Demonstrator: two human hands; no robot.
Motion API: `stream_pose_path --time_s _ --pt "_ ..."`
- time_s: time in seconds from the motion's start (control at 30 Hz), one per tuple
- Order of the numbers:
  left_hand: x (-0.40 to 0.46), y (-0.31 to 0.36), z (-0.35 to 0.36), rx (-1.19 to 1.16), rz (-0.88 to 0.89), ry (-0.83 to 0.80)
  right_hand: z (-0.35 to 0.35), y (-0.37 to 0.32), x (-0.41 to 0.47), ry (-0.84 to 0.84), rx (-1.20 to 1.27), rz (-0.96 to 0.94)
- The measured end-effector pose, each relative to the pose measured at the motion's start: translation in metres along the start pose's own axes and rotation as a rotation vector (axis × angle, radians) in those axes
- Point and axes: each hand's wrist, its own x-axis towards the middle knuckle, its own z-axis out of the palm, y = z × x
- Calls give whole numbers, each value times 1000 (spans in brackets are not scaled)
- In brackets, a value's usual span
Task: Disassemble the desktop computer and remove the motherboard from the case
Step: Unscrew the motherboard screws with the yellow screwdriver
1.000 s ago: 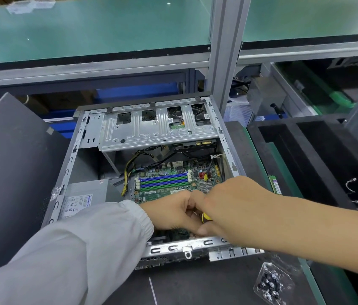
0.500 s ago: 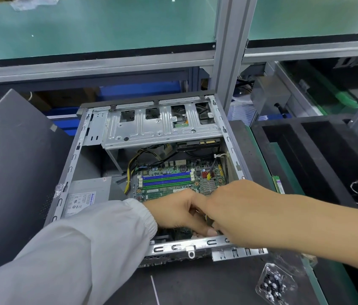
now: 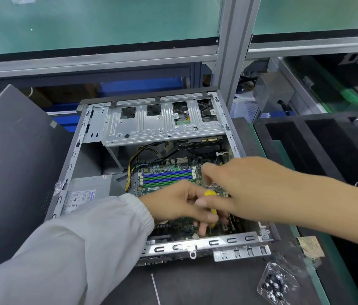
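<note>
Two hands are working inside the open computer case, which is lying flat on the dark bench mat. The left hand, coming out of a grey sleeve, is curling its fingers around a yellow screwdriver and pointing it down at the motherboard. The right hand is reaching in from 3 o'clock, just above the left one; its fingers are loosely bent and slightly apart, and I cannot tell if they are touching the tool. The motherboard is sitting on the case floor, with the silver drive cage at its 12 o'clock and the power supply at its 9 o'clock. A clear bag of screws is lying on the mat at 5 o'clock from the case.
</note>
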Motion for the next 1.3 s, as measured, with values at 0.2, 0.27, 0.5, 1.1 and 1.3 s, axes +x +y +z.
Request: stream_pose_path --time_s 0.2,0.27,0.5,1.1,1.3 --pt "-16 16 -47 -134 64 291 1 22 13 -32 237 60" --pt "-23 20 -61 -187 96 372 3 25 18 -52 255 60" --pt "-34 17 -88 -319 193 446 18 29 45 -197 353 53" --pt "-6 9 -81 -154 62 616 87 -1 66 -462 -86 -258" --pt "-6 10 -81 -106 68 574 108 -16 69 -470 -148 -274"
